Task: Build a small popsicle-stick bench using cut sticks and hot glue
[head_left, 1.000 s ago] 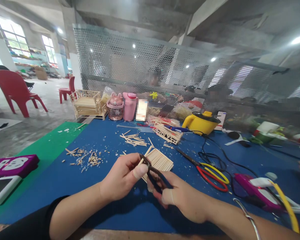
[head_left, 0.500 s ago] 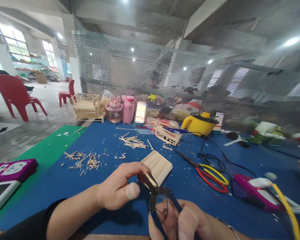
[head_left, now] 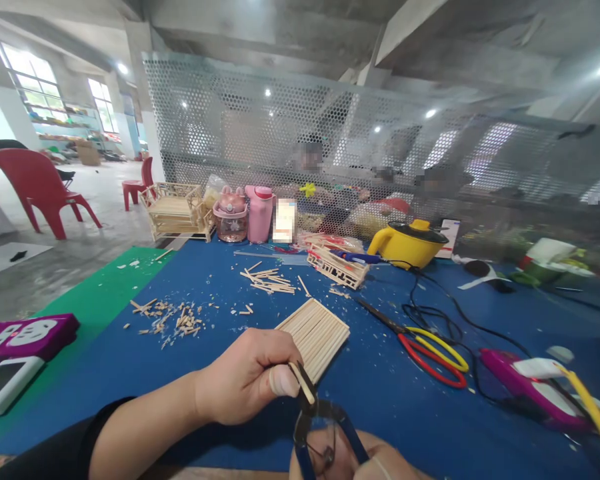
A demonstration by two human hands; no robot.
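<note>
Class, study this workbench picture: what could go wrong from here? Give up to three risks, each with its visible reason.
The left hand has its thumb close to the jaws of the pliers, so it might get nipped.
The wooden stick lies at those jaws; a cut piece could fly off.
The black cord loops beside the scissors; grabbing them carelessly might snag it.

Workshop, with concrete beams, cluttered shelves (head_left: 63,120) and worktable (head_left: 220,360).
</note>
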